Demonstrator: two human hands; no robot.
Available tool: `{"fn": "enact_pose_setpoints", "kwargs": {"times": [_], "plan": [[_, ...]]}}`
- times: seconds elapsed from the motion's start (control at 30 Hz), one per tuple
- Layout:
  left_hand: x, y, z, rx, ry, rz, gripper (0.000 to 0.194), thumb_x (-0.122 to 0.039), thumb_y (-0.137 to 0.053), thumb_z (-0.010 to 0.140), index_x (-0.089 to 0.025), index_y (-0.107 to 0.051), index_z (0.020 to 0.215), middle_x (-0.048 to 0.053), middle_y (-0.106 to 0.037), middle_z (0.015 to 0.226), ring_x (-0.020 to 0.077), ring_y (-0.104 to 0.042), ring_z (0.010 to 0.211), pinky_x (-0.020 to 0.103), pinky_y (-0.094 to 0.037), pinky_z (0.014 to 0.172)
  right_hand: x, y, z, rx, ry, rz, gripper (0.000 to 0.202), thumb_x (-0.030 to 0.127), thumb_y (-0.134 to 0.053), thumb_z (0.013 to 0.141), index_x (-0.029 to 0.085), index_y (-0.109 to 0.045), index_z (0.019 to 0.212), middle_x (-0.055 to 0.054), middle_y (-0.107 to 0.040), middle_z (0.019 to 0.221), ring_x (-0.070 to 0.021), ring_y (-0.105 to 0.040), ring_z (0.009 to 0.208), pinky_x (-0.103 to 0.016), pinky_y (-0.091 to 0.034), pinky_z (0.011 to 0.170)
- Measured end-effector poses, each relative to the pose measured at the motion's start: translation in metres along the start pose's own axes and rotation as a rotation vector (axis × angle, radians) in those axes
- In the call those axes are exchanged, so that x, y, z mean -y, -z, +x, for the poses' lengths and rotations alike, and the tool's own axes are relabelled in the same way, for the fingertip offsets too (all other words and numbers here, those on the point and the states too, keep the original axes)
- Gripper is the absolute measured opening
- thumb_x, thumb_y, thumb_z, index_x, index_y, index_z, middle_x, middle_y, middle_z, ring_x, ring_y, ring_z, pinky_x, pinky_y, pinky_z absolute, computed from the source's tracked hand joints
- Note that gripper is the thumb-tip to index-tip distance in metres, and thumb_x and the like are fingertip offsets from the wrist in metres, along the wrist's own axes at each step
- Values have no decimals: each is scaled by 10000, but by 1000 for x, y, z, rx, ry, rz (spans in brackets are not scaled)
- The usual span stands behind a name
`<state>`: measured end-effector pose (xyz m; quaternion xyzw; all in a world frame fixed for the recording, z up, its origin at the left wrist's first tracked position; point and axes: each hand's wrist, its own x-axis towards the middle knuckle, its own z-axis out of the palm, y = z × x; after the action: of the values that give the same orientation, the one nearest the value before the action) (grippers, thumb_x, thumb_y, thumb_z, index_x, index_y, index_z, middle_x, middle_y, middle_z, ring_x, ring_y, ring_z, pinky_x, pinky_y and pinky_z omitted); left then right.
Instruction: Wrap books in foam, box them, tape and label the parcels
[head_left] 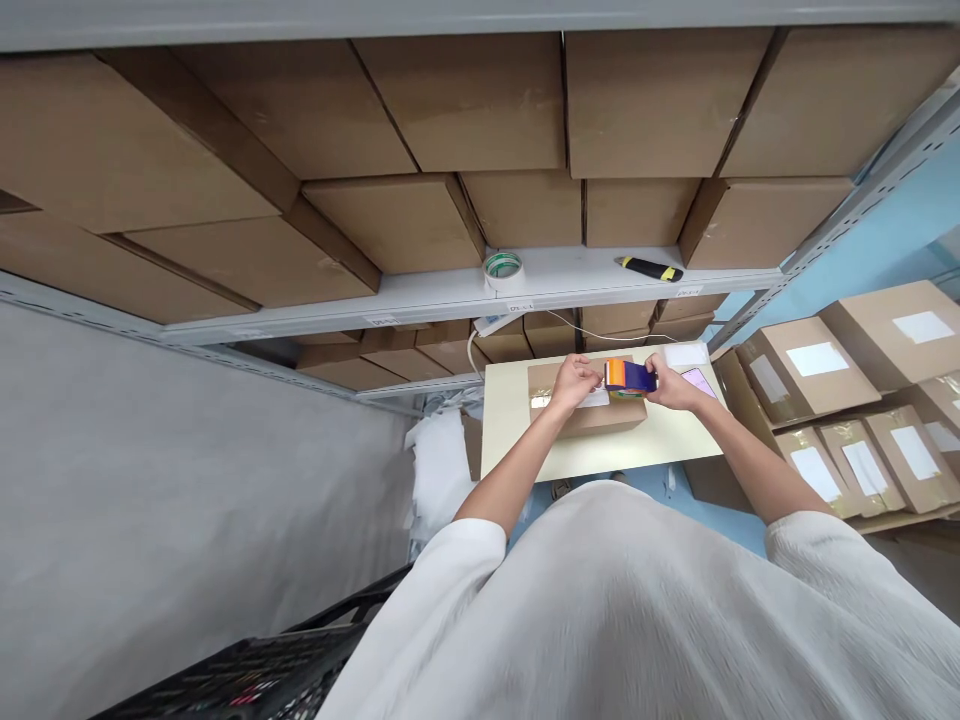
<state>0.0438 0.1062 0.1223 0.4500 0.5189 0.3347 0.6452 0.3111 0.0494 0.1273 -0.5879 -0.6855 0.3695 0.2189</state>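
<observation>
A brown cardboard box (600,418) lies on the pale yellow tabletop (517,450), with clear tape and a white label on its upper side. Above the box, my right hand (671,385) grips a blue and orange tape dispenser (630,376) by its right end. My left hand (576,382) is at the dispenser's orange end, over the box, its fingers pinched together. Whatever is between those fingers is too small to make out.
Several cardboard boxes (637,100) fill the shelf above, where a tape roll (502,268) and a utility knife (649,268) lie. A phone (699,381) rests on the table's right side. Labelled boxes (814,360) are stacked at right; a black crate (300,660) stands lower left.
</observation>
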Motion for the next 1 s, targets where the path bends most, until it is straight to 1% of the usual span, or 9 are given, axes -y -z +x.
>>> {"fn": "enact_pose_setpoints", "kwargs": {"times": [0.1, 0.2, 0.3, 0.5, 0.6, 0.77, 0.83, 0.9, 1.0], "plan": [[6, 10, -3, -39, -35, 5, 505, -129, -881, 739, -258, -530, 1080, -41, -743, 738, 160, -722, 686, 285, -517, 709, 8, 0, 3, 34, 11, -35, 608, 427, -802, 792, 282, -413, 1236, -21, -644, 1060, -212, -623, 850, -319, -504, 758], [14, 23, -6, -87, -33, 43, 491, -130, -840, 769, -269, -504, 1098, -53, -744, 722, 163, -723, 690, 290, -512, 712, 21, 2, 10, 118, 63, -131, 630, 286, -782, 831, 269, -475, 1381, -98, -714, 1232, -268, -709, 1049, -357, -550, 887], [22, 33, -8, -131, -25, 76, 491, -138, -814, 786, -279, -480, 1117, -66, -737, 708, 172, -729, 699, 303, -520, 733, 34, 2, 20, 205, 80, -290, 509, 203, -765, 843, 251, -582, 1316, -121, -741, 1301, -292, -714, 1136, -365, -553, 942], [37, 54, -4, -196, -59, 15, 633, -153, -875, 728, -289, -449, 1176, -88, -716, 736, 173, -737, 716, 298, -517, 758, 59, 0, 40, 282, 52, -581, 410, 224, -789, 849, 214, -636, 1229, -143, -761, 1271, -303, -714, 1064, -332, -516, 844], [42, 81, -1, -241, -66, -39, 610, -161, -873, 732, -290, -445, 1146, -86, -700, 742, 162, -711, 691, 275, -500, 716, 68, 1, 48, 315, 35, -641, 435, 247, -811, 833, 221, -630, 1227, -133, -764, 1269, -291, -708, 1041, -308, -488, 797], [54, 152, -1, -322, -9, -135, 606, -135, -874, 677, -285, -419, 1049, -90, -671, 684, 169, -691, 677, 290, -499, 741, 76, 4, 56, 348, -12, -691, 473, 257, -829, 801, 226, -630, 1229, -129, -769, 1246, -278, -706, 987, -301, -463, 741], [62, 174, -3, -355, 36, -153, 604, -127, -869, 674, -286, -410, 1032, -76, -683, 681, 178, -681, 689, 315, -489, 766, 79, 3, 58, 351, -18, -717, 467, 257, -827, 800, 224, -632, 1223, -129, -770, 1236, -278, -708, 985, -303, -462, 741], [70, 185, -5, -352, 76, -159, 589, -123, -863, 679, -280, -419, 1033, -55, -698, 695, 187, -681, 714, 328, -472, 780, 81, 0, 60, 351, -21, -744, 456, 257, -824, 803, 224, -632, 1216, -127, -771, 1225, -278, -707, 992, -302, -460, 743], [80, 187, -5, -339, 93, -156, 549, -152, -838, 689, -272, -442, 1049, -43, -709, 716, 184, -672, 723, 315, -449, 757, 85, -4, 63, 358, -21, -771, 450, 258, -823, 806, 219, -633, 1212, -132, -771, 1219, -283, -709, 1011, -302, -467, 759]]}}
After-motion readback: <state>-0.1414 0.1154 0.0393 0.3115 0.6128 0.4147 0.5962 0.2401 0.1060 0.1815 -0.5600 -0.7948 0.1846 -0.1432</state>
